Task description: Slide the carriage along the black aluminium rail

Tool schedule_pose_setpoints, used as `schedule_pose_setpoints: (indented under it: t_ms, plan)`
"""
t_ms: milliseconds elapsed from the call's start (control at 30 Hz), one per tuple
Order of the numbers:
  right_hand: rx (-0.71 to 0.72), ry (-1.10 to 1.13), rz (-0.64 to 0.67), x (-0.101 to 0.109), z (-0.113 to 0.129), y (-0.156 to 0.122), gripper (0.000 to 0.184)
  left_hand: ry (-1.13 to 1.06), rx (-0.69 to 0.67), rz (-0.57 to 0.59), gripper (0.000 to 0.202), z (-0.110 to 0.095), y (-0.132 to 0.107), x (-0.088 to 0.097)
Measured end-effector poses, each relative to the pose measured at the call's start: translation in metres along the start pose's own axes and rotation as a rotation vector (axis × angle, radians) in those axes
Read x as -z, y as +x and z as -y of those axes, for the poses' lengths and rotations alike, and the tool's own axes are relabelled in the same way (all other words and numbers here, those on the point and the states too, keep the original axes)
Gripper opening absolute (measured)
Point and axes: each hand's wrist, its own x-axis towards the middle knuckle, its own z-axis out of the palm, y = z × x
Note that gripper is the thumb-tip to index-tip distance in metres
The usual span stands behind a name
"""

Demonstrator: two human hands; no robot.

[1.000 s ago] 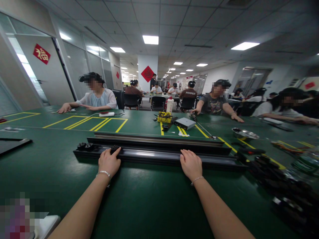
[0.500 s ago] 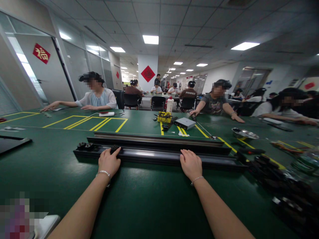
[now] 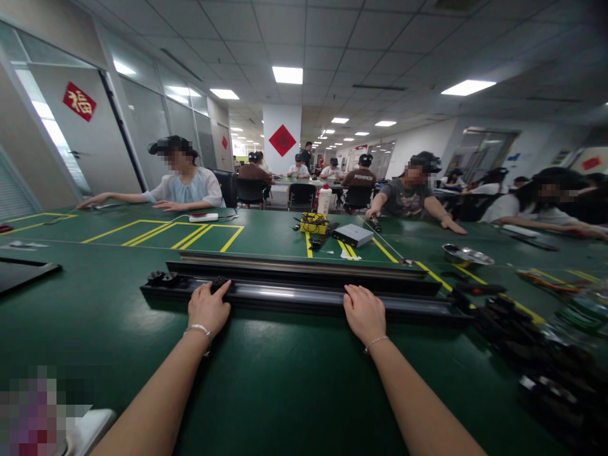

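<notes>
A long black metal rail (image 3: pixel 289 296) lies across the green table (image 3: pixel 285 386) in front of me, with a second rail (image 3: pixel 304 268) just behind it. My left hand (image 3: pixel 208 308) rests on the near rail toward its left end, fingers curled over its edge. My right hand (image 3: pixel 363 311) grips the same rail right of the middle, fingers bent over the top. Small black fittings (image 3: pixel 162 277) sit on the rail's left end.
A pile of black parts (image 3: pixel 532 348) lies at the right. A metal bowl (image 3: pixel 467 255), a grey box (image 3: pixel 352 235) and a yellow item (image 3: pixel 313 223) sit further back. A black tray (image 3: pixel 23 272) is at the left. Several people work around the table.
My hands and the rail have not moved. The person at the far left has stretched an arm out along the table.
</notes>
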Motion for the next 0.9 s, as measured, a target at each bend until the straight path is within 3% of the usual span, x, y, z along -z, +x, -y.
schedule_pose_setpoints:
  t_ms: [900]
  plan:
    - [0.005, -0.002, -0.013, -0.0002, -0.0002, -0.0003, 0.039, -0.022, -0.016, -0.036, 0.051, 0.0044, 0.0038, -0.0079]
